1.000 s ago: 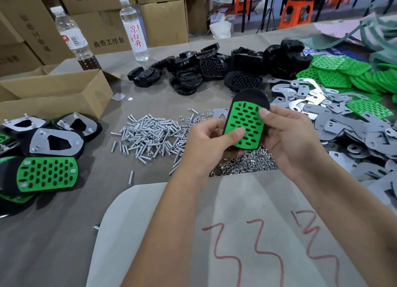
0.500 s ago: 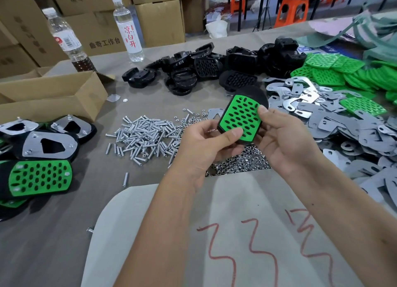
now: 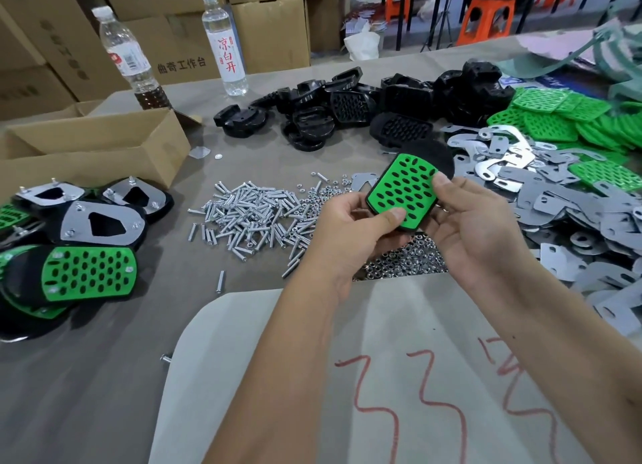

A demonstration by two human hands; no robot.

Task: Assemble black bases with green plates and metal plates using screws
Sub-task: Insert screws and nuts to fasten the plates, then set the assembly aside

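Observation:
Above the table I hold a black base (image 3: 436,156) with a perforated green plate (image 3: 403,189) seated on its face. My left hand (image 3: 351,231) grips its lower left edge, thumb pressed on the green plate. My right hand (image 3: 476,227) grips the right side, thumb on the plate's upper right corner. Loose screws (image 3: 250,213) lie in a heap to the left of my hands. Nuts (image 3: 406,258) are piled just below them. Metal plates (image 3: 556,203), spare green plates (image 3: 562,119) and black bases (image 3: 347,109) lie to the right and behind.
Finished assemblies (image 3: 87,251) are stacked at the left edge next to an open cardboard box (image 3: 97,151). Two water bottles (image 3: 225,43) stand at the back before stacked cartons. A grey sheet with red scribbles (image 3: 382,376) covers the near table.
Both hands have tilted the base and green plate to lean further right and lowered it slightly. My grip on it is unchanged.

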